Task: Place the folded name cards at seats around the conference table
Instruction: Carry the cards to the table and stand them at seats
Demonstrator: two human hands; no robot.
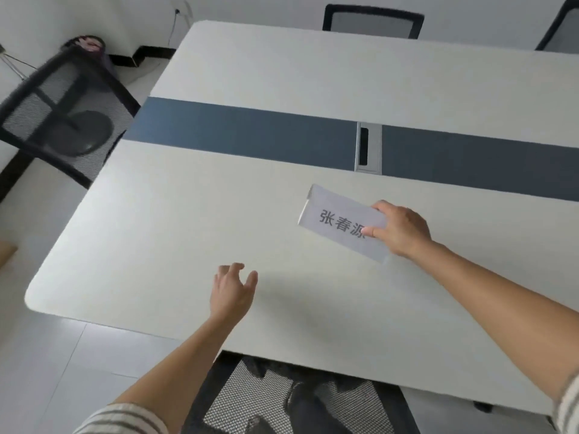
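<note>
Hands reach out over a white conference table (219, 73) seen from above, from the viewpoint of the person doing the work. The right hand (399, 228) grips one end of a folded name card (335, 219), thumb on the printed face and fingers wrapped behind, holding it low over the near half of the tabletop; whether its lower edge touches the surface cannot be told. The card is white, tent-shaped, printed with three dark characters that face the camera, likely so the name can be read while the card is lined up. The left hand (233, 291) hovers over the table nearer the front edge, empty, fingers spread and slightly curled, well apart from the card, perhaps ready to steady it.

A dark blue strip (250, 125) runs across the middle of the table, with a metal cable hatch (369, 148) set into it just beyond the card. A mesh office chair (282, 399) is tucked under the near edge, directly below the hands, which suggests this card is meant for that seat. Another chair (62, 111) stands at the left end, and one more (372, 21) across the far side. No other cards are visible on the table.
</note>
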